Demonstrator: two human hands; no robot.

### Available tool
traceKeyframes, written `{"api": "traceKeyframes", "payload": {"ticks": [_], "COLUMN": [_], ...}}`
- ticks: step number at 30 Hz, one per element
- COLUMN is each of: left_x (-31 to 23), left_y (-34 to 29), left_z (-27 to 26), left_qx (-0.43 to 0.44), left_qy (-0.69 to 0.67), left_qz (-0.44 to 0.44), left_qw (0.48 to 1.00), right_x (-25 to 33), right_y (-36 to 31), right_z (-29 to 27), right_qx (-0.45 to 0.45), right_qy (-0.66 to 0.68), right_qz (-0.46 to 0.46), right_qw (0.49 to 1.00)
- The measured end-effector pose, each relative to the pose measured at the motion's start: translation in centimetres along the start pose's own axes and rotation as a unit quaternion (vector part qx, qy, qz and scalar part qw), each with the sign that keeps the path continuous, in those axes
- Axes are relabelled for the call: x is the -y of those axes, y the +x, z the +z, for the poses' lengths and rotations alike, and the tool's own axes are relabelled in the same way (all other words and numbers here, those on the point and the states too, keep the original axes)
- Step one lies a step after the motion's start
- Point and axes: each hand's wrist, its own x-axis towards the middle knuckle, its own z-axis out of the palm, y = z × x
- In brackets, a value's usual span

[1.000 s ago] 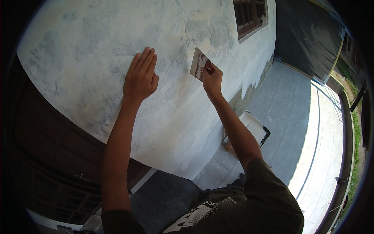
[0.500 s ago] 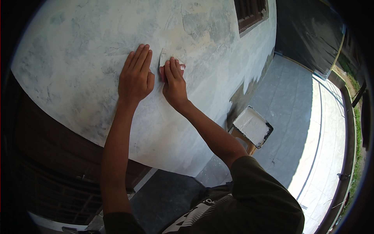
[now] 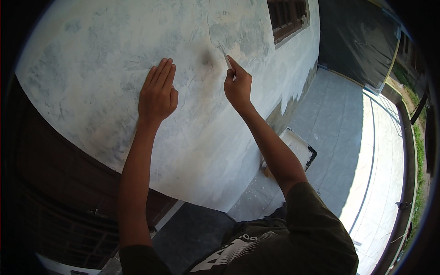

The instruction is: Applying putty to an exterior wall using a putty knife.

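My left hand [image 3: 158, 95] lies flat against the patchy white and grey wall [image 3: 192, 128], its fingers stretched upward and close together. To its right, my right hand [image 3: 239, 90] pinches a thin putty scraper [image 3: 227, 58] between thumb and fingers. The scraper is turned edge-on, so only a narrow light strip of it shows. Its tip points up toward the wall; whether it touches the surface I cannot tell. A soft dark shadow falls on the wall left of the scraper.
A black-edged tray with white paste [image 3: 300, 146] stands low at the right, partly behind my right forearm. A brown-framed window [image 3: 288, 20] is set in the wall above. Dark sheeting [image 3: 357, 43] hangs beyond the grey tiled floor [image 3: 330, 133]. A dark door [image 3: 59, 156] lies lower left.
My right hand has moved right, away from my left hand, and the scraper has turned from flat against the wall to edge-on. My left hand stays flat on the wall.
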Motion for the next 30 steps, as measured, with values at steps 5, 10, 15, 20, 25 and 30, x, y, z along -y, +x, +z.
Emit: {"api": "traceKeyframes", "payload": {"ticks": [5,10,15,20,25,30], "left_x": [-0.3,0.3,0.1,0.2,0.0,0.1], "left_y": [0.0,-0.5,0.4,-0.1,-0.8,-1.5], "left_z": [0.2,-0.3,0.5,0.3,-0.1,-0.4], "left_qx": [0.003,0.006,-0.001,0.002,0.01,0.017], "left_qy": [-0.003,-0.006,-0.007,-0.006,0.001,0.01], "left_qz": [-0.009,-0.01,-0.005,-0.001,-0.001,-0.005], "left_qw": [1.0,1.0,1.0,1.0,1.0,1.0], "right_x": [0.9,1.6,-3.7,-4.8,-3.4,1.1], "right_y": [2.5,-8.4,-18.7,-16.0,-7.1,1.8], "right_z": [4.7,1.2,-3.2,-3.3,-1.5,1.3], "right_qx": [0.042,0.227,0.341,0.231,0.103,0.05], "right_qy": [-0.052,0.026,0.12,0.202,0.156,-0.023], "right_qz": [-0.102,-0.05,0.221,0.328,0.178,-0.11], "right_qw": [0.993,0.972,0.906,0.894,0.966,0.992]}}
